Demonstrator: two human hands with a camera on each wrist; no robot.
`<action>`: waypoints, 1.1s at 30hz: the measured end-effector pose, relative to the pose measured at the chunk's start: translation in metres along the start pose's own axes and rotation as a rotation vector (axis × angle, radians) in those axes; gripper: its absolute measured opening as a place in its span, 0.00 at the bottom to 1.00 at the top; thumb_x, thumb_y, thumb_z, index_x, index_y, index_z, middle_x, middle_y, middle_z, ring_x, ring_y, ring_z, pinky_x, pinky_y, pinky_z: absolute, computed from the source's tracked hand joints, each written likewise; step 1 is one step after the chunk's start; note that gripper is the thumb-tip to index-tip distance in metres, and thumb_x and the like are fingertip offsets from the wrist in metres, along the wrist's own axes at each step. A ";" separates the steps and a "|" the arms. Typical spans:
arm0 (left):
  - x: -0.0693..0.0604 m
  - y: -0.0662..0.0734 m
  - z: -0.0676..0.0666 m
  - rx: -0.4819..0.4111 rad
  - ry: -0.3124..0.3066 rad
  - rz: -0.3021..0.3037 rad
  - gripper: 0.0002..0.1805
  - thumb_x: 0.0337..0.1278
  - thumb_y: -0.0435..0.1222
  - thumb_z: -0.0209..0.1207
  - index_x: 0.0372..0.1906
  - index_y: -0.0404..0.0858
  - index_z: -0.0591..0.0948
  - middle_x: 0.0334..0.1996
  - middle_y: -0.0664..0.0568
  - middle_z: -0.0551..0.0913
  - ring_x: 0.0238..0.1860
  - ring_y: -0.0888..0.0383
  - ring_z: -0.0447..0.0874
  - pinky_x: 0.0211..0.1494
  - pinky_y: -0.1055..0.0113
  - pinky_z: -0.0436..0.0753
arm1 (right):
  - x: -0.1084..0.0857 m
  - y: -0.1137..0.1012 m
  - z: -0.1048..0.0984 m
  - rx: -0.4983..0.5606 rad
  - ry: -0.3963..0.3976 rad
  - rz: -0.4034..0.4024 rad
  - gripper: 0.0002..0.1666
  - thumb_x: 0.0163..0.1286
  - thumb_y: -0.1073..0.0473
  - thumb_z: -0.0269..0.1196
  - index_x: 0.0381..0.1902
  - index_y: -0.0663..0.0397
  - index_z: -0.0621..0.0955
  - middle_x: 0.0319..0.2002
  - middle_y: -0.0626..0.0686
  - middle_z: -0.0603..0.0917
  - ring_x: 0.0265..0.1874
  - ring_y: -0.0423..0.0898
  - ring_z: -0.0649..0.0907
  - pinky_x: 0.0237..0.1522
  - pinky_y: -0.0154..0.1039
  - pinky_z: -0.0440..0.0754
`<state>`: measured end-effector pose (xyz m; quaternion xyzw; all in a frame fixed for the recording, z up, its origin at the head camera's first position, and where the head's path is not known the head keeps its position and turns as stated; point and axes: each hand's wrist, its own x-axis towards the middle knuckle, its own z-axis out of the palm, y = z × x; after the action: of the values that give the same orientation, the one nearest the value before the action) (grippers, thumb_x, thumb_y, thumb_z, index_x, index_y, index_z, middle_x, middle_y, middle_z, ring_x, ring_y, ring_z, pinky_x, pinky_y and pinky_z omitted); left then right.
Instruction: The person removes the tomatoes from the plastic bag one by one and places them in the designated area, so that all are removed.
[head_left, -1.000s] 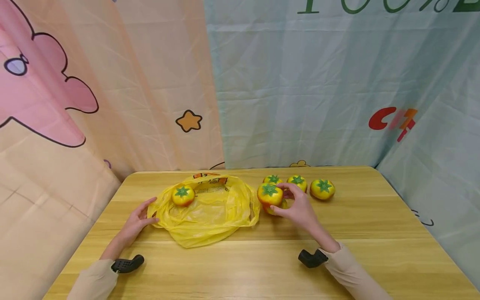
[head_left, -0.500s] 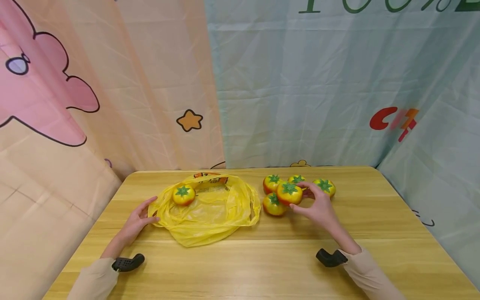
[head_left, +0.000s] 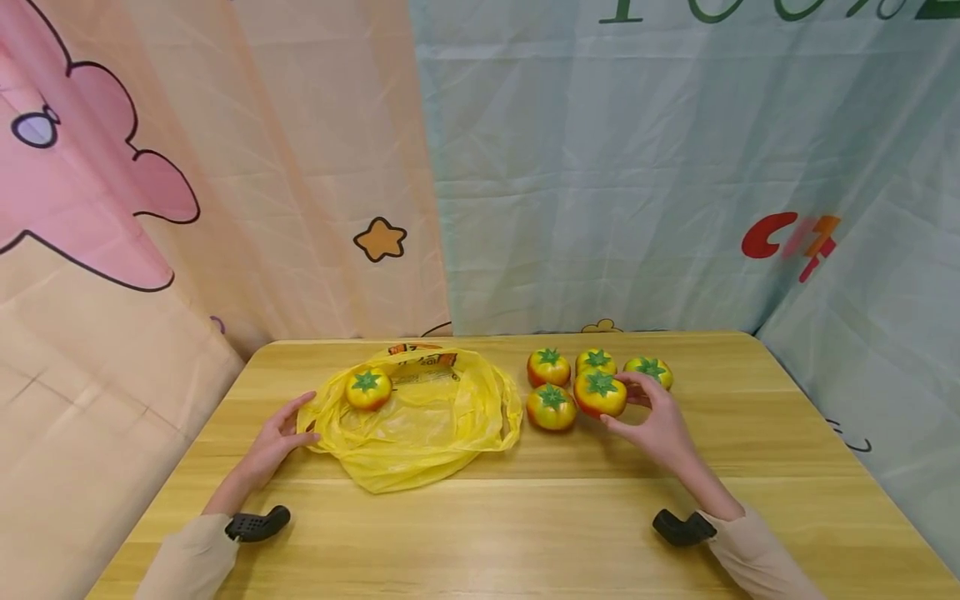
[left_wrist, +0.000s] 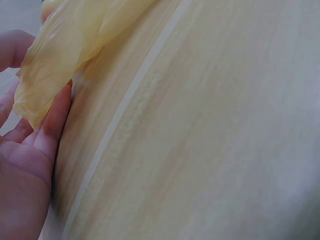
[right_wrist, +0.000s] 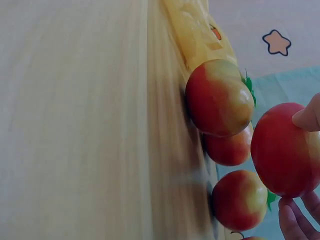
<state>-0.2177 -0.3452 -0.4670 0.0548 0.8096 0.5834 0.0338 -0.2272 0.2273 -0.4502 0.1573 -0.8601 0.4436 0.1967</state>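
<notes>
My right hand (head_left: 654, 423) grips a yellow-red tomato (head_left: 600, 394) with a green star-shaped top, thumb and fingers on opposite sides. In the right wrist view this tomato (right_wrist: 280, 155) is held off the table. Close around it stand a front tomato (head_left: 551, 408), a back-left tomato (head_left: 548, 367), a back tomato (head_left: 596, 359) partly hidden behind it, and a right tomato (head_left: 651, 372). My left hand (head_left: 270, 442) holds the left edge of a yellow plastic bag (head_left: 420, 417), its thumb and fingers round the thin film (left_wrist: 55, 65). Inside the bag's mouth, one tomato (head_left: 368, 389) lies at the left.
Everything lies on a wooden table (head_left: 480, 533) with a pale lengthwise seam. Printed curtains (head_left: 600, 183) hang behind and beside it. A black wrist device (head_left: 257, 524) is on the left wrist and another black device (head_left: 682, 528) on the right.
My right hand has moved to the right with the tomato, away from the bag and past the front tomato, which now shows fully. The left hand and bag have stayed in place.
</notes>
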 end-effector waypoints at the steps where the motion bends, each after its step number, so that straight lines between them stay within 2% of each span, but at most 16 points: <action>1: 0.000 0.000 0.000 -0.006 -0.002 0.004 0.43 0.58 0.28 0.58 0.74 0.29 0.49 0.76 0.34 0.41 0.75 0.40 0.27 0.75 0.75 0.43 | -0.001 0.003 -0.001 0.002 0.002 0.002 0.36 0.48 0.64 0.76 0.56 0.62 0.75 0.53 0.60 0.77 0.45 0.51 0.80 0.46 0.32 0.82; 4: 0.002 -0.002 0.000 -0.012 -0.003 0.009 0.43 0.57 0.27 0.58 0.74 0.28 0.49 0.76 0.34 0.40 0.75 0.41 0.26 0.75 0.74 0.42 | -0.004 0.008 -0.004 0.006 0.004 -0.002 0.36 0.48 0.64 0.76 0.56 0.62 0.75 0.53 0.59 0.78 0.45 0.41 0.79 0.46 0.22 0.78; 7: 0.002 -0.003 0.000 -0.006 -0.007 0.015 0.43 0.57 0.27 0.58 0.74 0.28 0.50 0.76 0.34 0.40 0.75 0.41 0.26 0.69 0.85 0.48 | -0.006 0.013 -0.006 0.004 0.001 -0.015 0.36 0.47 0.65 0.76 0.55 0.62 0.75 0.52 0.59 0.79 0.45 0.30 0.76 0.45 0.17 0.75; 9: 0.002 -0.004 0.000 -0.009 -0.008 0.022 0.43 0.57 0.27 0.58 0.73 0.27 0.50 0.76 0.33 0.40 0.75 0.41 0.26 0.64 0.91 0.50 | -0.007 0.015 -0.006 0.001 -0.001 -0.022 0.36 0.46 0.65 0.76 0.54 0.62 0.76 0.51 0.58 0.79 0.44 0.27 0.75 0.44 0.17 0.75; 11: 0.002 -0.003 0.000 -0.013 -0.007 0.032 0.42 0.57 0.27 0.58 0.73 0.27 0.50 0.75 0.32 0.41 0.75 0.41 0.27 0.63 0.91 0.51 | -0.009 0.017 -0.006 -0.008 -0.010 -0.020 0.36 0.46 0.65 0.77 0.54 0.62 0.76 0.51 0.58 0.80 0.44 0.29 0.75 0.44 0.18 0.75; 15: 0.002 -0.002 0.000 -0.018 -0.006 0.047 0.42 0.57 0.26 0.58 0.73 0.26 0.49 0.75 0.32 0.41 0.75 0.41 0.27 0.63 0.91 0.52 | -0.010 0.020 -0.005 -0.024 -0.040 -0.004 0.35 0.46 0.63 0.77 0.54 0.61 0.76 0.50 0.58 0.80 0.44 0.41 0.79 0.45 0.23 0.78; 20: 0.002 -0.001 0.000 -0.019 -0.003 0.046 0.42 0.57 0.26 0.58 0.73 0.26 0.49 0.75 0.31 0.41 0.75 0.41 0.27 0.63 0.91 0.51 | -0.010 0.021 -0.004 -0.030 -0.086 -0.016 0.35 0.47 0.63 0.77 0.54 0.62 0.76 0.51 0.59 0.80 0.46 0.53 0.80 0.46 0.39 0.83; 23: 0.002 -0.001 0.000 -0.015 -0.003 0.041 0.42 0.57 0.26 0.58 0.73 0.26 0.49 0.75 0.32 0.41 0.75 0.41 0.26 0.64 0.91 0.49 | -0.010 0.020 -0.004 -0.044 -0.107 -0.021 0.35 0.47 0.62 0.77 0.54 0.62 0.77 0.50 0.59 0.81 0.46 0.54 0.80 0.45 0.46 0.83; 27: 0.001 -0.001 0.000 -0.011 -0.003 0.042 0.42 0.57 0.26 0.58 0.73 0.26 0.49 0.75 0.32 0.41 0.75 0.40 0.26 0.65 0.90 0.48 | -0.010 0.019 -0.005 -0.049 -0.128 -0.007 0.35 0.47 0.63 0.76 0.54 0.63 0.76 0.50 0.60 0.80 0.44 0.54 0.81 0.45 0.48 0.83; 33: 0.001 -0.002 0.000 0.001 0.002 0.038 0.42 0.56 0.26 0.58 0.73 0.26 0.50 0.75 0.31 0.43 0.75 0.40 0.30 0.61 0.92 0.53 | -0.009 0.022 -0.006 -0.046 -0.155 0.017 0.35 0.49 0.63 0.75 0.55 0.64 0.75 0.50 0.62 0.80 0.44 0.57 0.82 0.46 0.49 0.83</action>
<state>-0.2189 -0.3457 -0.4693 0.0697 0.8089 0.5834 0.0221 -0.2280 0.2456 -0.4671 0.1795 -0.8840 0.4118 0.1292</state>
